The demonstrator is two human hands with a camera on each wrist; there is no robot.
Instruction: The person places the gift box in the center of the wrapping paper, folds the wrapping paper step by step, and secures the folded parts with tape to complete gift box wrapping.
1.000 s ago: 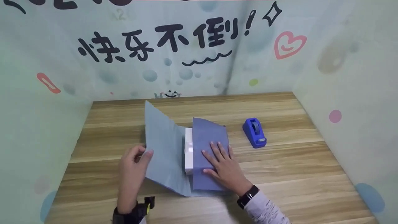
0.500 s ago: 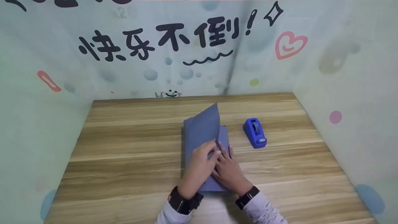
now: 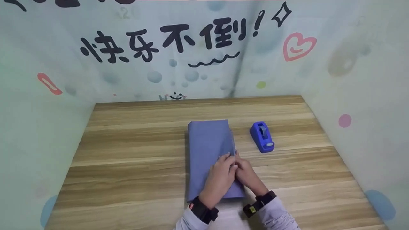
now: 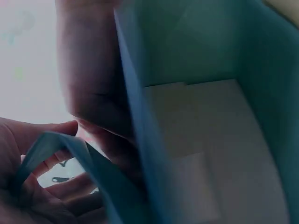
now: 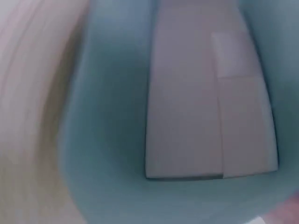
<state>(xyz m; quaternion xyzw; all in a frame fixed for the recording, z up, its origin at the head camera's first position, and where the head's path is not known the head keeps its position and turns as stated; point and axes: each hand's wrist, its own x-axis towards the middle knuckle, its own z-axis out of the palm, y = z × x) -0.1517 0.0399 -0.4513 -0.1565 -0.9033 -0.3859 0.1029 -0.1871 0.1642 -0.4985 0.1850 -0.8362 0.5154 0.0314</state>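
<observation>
A long white box (image 4: 243,144) lies inside folded blue paper (image 3: 209,140), which covers its top in the head view. In both wrist views the paper stands around the box end as an open sleeve. My left hand (image 3: 220,177) rests on the right part of the paper, fingers curled at its overlapping edge. Close against it, my right hand (image 3: 249,175) holds the paper's right side, some of its fingers hidden behind the left. The left wrist view shows a bent paper strip (image 4: 88,156) running into the right hand.
A blue tape dispenser (image 3: 262,136) stands right of the wrapped box on the wood-grain table (image 3: 127,153). Printed fabric walls (image 3: 204,73) enclose the table at the back and both sides.
My left hand has brought the left paper flap over the box and down to the right side. My right hand has shifted from lying flat on the paper to its right edge.
</observation>
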